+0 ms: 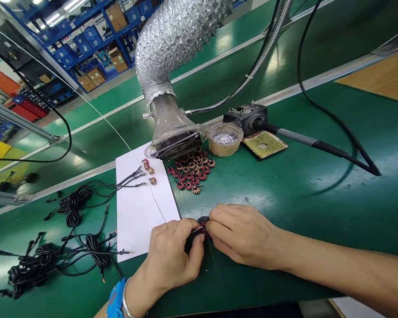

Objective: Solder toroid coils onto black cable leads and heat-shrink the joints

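A small red-and-black ring (204, 227) sits between the two hands, just above the green bench (285, 190). The right hand (240, 234) pinches its edge with bunched fingertips; the left hand (175, 251) is curled, pinching a thin wire (157, 204) that reaches the ring. Beside the left hand lies a white sheet (135, 221), with black cables (96, 247) farther left. Beyond the hands, more rings (189, 174) lie heaped under a fan (179, 148), near a round tub (223, 148).

Ring coils (191, 171) right of paper (141, 216)
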`<state>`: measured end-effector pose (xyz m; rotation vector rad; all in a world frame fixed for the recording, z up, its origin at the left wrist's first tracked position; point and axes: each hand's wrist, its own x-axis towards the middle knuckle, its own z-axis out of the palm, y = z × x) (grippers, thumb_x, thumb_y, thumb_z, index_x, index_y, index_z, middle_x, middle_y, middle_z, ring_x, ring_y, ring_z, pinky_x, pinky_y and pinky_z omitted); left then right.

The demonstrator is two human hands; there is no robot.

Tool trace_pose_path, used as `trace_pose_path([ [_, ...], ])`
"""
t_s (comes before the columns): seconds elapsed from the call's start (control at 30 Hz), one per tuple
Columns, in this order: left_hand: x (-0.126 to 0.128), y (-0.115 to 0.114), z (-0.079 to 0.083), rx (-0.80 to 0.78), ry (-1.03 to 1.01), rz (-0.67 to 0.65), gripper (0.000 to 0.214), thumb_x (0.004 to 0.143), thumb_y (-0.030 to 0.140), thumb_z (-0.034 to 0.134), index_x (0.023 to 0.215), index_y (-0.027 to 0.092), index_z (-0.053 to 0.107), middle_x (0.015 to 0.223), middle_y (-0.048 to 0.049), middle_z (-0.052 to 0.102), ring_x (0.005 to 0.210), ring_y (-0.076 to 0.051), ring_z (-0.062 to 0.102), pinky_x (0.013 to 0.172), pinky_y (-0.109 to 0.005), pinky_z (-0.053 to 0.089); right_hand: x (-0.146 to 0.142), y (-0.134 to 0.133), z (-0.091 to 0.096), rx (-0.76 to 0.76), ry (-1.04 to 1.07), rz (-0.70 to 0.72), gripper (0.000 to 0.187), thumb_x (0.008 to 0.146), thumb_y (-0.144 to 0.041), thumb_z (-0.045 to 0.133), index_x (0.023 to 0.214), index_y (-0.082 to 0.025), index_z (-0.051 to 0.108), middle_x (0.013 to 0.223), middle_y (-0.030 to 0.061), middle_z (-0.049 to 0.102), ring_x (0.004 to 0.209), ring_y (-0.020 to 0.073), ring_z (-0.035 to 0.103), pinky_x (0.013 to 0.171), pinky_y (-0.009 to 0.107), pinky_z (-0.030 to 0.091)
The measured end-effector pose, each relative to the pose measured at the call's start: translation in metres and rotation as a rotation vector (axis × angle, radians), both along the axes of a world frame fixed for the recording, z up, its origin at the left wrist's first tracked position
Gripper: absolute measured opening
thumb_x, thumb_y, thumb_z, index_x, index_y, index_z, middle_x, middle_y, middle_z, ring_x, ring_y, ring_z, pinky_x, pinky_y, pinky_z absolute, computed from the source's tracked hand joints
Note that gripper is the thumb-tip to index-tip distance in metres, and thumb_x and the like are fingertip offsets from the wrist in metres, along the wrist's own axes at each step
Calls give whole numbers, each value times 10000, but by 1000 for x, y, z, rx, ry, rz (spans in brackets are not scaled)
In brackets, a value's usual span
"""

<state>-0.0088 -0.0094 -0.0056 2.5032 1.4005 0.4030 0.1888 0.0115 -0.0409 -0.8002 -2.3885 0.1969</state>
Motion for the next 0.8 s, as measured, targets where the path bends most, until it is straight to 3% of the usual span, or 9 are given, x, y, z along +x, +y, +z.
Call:
trace_pose_path([
  [0.13, -2, -2, 0, 47, -30, -73, 133, 827, 211, 571, 958, 195, 573, 745, -2, 688, 627, -163, 647, 575, -277, 451, 4, 5, 9, -16, 47, -25, 196, 887, -166, 460, 750, -160, 600, 711, 40, 546, 656, 155, 478, 571, 285, 343],
  [0.27, -2, -1, -6, 104, 27, -105, 83, 887, 190, 527, 931, 206, 596, 685, 13, 671, 580, -149, 630, 552, -272, 440, 26, 13, 35, -84, 290, -174, 128, 871, -149, 504, 853, -169, 630, 784, 48, 614, 713, 143, 557, 620, 268, 441],
  [0.33, -4, 1, -6, 87, 69, -120, 108, 900, 193, 508, 911, 211, 614, 658, 12, 660, 573, -154, 625, 545, -274, 437, 43, 15, 42, -191, 372, -301, 98, 864, -180, 550, 831, -185, 643, 768, 36, 620, 635, 123, 542, 556, 256, 440],
  [0.4, -6, 4, -1, 41, 83, -123, 117, 899, 211, 514, 897, 213, 630, 668, 5, 672, 588, -160, 635, 552, -273, 447, 60, 16, 41, -415, 448, -436, 80, 850, -243, 608, 851, -192, 670, 739, 31, 614, 553, 105, 520, 479, 243, 420],
  [0.47, -11, 7, 9, -10, 36, -109, 117, 897, 221, 525, 905, 208, 641, 724, -5, 705, 637, -161, 660, 590, -266, 473, 77, 20, 33, -672, 645, -613, 168, 825, -270, 662, 957, -166, 679, 767, 55, 629, 506, 93, 516, 434, 234, 413],
  [0.53, -19, 10, 25, -40, -54, -67, 132, 901, 217, 525, 938, 200, 650, 793, -14, 729, 670, -147, 667, 612, -244, 483, 89, 30, 24, -792, 903, -815, 266, 806, -276, 697, 1015, -117, 657, 843, 105, 642, 513, 91, 532, 429, 236, 426],
  [0.67, -46, 9, 64, 0, -243, 166, 192, 926, 251, 510, 922, 204, 696, 646, 11, 658, 470, -98, 509, 448, -222, 353, 102, 61, 17, -656, 1078, -965, 420, 817, -309, 695, 1163, -97, 585, 917, 121, 622, 651, 118, 581, 541, 274, 484],
  [0.73, -63, 3, 82, 72, -407, 312, 247, 939, 304, 500, 879, 208, 719, 507, 31, 521, 413, -94, 388, 413, -240, 259, 101, 72, 17, -615, 1096, -1005, 478, 794, -290, 716, 1203, -84, 580, 830, 84, 622, 617, 120, 566, 561, 326, 474],
  [0.8, -82, -7, 96, 176, -584, 400, 308, 940, 368, 495, 842, 203, 735, 445, 39, 394, 410, -99, 315, 421, -253, 211, 95, 75, 17, -591, 1034, -991, 413, 799, -308, 708, 1122, -62, 634, 720, 54, 603, 562, 120, 543, 539, 359, 444],
])
